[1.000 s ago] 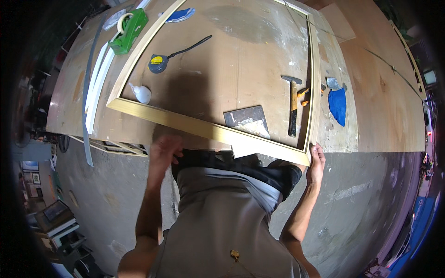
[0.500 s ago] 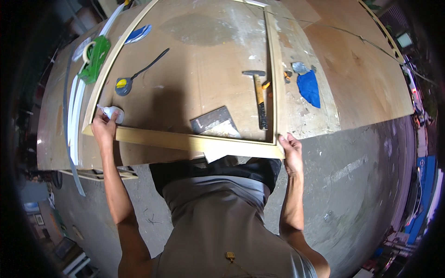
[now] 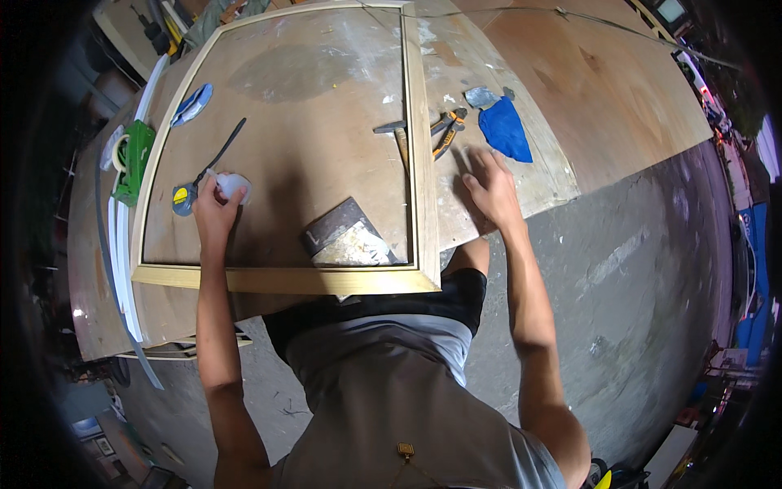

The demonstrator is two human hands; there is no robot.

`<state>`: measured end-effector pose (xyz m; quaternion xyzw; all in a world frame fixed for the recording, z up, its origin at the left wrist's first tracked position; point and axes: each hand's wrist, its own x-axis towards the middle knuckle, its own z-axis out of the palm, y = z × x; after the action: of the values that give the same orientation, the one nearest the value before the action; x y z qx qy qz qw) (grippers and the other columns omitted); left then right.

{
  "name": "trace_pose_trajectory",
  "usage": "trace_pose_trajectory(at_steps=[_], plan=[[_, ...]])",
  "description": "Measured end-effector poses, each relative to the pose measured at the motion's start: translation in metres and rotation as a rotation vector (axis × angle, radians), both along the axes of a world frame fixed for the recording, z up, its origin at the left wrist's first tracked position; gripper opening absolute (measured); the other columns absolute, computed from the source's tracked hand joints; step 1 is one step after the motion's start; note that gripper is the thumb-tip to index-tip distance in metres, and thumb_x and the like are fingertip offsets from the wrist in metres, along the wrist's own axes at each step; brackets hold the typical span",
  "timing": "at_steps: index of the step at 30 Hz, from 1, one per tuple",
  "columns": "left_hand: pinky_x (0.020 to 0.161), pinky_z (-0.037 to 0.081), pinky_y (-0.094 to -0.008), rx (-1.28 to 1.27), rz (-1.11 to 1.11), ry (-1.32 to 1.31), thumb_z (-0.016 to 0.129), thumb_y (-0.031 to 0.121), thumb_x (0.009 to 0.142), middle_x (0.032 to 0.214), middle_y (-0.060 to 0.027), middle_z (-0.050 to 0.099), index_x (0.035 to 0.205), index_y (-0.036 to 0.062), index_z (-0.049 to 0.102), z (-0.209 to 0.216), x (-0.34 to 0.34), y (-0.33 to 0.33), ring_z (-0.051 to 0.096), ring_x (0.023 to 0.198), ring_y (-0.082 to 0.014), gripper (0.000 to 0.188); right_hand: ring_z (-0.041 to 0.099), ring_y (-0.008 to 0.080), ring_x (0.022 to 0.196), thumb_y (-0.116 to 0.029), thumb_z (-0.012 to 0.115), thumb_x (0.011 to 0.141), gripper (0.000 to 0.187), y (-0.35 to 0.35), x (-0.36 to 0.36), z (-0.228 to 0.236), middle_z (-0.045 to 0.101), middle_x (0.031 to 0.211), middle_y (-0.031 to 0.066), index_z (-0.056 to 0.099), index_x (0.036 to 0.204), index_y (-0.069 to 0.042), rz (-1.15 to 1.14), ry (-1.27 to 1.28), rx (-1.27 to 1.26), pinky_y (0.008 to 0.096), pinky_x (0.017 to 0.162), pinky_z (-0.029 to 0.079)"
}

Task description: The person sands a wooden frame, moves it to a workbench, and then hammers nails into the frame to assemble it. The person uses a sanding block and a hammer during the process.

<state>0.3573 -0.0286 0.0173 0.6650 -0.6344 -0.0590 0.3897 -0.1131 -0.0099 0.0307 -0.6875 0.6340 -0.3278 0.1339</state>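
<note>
One white bottle (image 3: 233, 187) in the left hand (image 3: 218, 200), within a pale wooden frame (image 3: 326, 282)

From where I'm standing, the big frame lies flat on the wooden surface (image 3: 285, 155), one bar close along the person's waist. The left forearm reaches over that near bar, and the hand is inside the frame, toward its left side. Its fingers are closed around the bottle, which lies tilted in the grip, nozzle pointing up and to the left. Just left of that hand, also inside the frame, sits a grey and yellow tape measure (image 3: 184, 199) with a dark strap.

The right hand (image 3: 491, 191) is outside the frame, to the right of its right bar. I see nothing in its grasp: the thumb stands well apart and the fingers are loosely spread toward a blue cloth (image 3: 507, 130). Whether they touch the surface I can't tell from here. Orange-and-black pliers (image 3: 448, 134) lie close by, just right of that same bar.

A hammer (image 3: 389, 128) has its head inside the frame, its handle running partly under the right bar. Near the frame's lower bar rests a dark plate (image 3: 330, 232) smeared with white. Beyond the left bar, outside the frame, are a green tape dispenser (image 3: 135, 163) and some long white strips (image 3: 122, 269).
</note>
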Motion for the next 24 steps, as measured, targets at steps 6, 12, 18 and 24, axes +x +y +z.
trace_pose_trajectory(at_steps=[6, 12, 18, 24], plan=[[0.062, 0.048, -0.0289, 0.061, 0.002, 0.061, 0.076, 0.018, 0.068, 0.073, -0.0074, 0.062, 0.108, 0.0039, 0.058, -0.004, -0.011, 0.004, 0.057, 0.063, -0.0148, 0.046, 0.035, 0.0334, 0.127, -0.020, 0.067, 0.064, 0.046, -0.086, -0.018, -0.011, 0.042, 0.134, 0.0092, 0.056, 0.107, -0.009, 0.360, 0.468, -0.154, 0.0536, 0.101, 0.029], [0.069, 0.046, -0.0299, -0.004, 0.090, 0.064, 0.076, 0.020, 0.070, 0.082, -0.0087, 0.060, 0.106, 0.0027, 0.056, -0.007, -0.008, 0.018, 0.057, 0.073, -0.0156, 0.045, 0.044, 0.0293, 0.116, -0.019, 0.069, 0.058, 0.035, -0.077, -0.018, 0.001, 0.051, 0.110, 0.0090, 0.058, 0.090, -0.010, 0.498, 0.501, -0.101, 0.0493, 0.092, 0.035], [0.076, 0.044, -0.0374, -0.078, -0.071, 0.066, 0.071, 0.023, 0.075, 0.092, -0.0149, 0.057, 0.109, 0.0037, 0.054, 0.029, -0.107, 0.066, 0.056, 0.085, -0.0270, 0.042, 0.053, 0.0274, 0.100, -0.017, 0.072, 0.053, 0.026, -0.038, -0.040, 0.011, 0.055, 0.103, 0.0089, 0.060, 0.074, -0.009, 0.462, 0.469, -0.072, 0.0379, 0.081, 0.040], [0.080, 0.045, -0.0413, 0.293, -0.750, -0.053, 0.063, 0.015, 0.077, 0.102, -0.0159, 0.058, 0.116, 0.0074, 0.052, 0.033, -0.214, 0.003, 0.057, 0.092, -0.0322, 0.041, 0.054, 0.0298, 0.087, -0.020, 0.075, 0.056, 0.028, -0.013, -0.065, 0.014, 0.051, 0.091, 0.0125, 0.060, 0.074, -0.005, 0.334, 0.408, 0.064, 0.0387, 0.074, 0.044]])
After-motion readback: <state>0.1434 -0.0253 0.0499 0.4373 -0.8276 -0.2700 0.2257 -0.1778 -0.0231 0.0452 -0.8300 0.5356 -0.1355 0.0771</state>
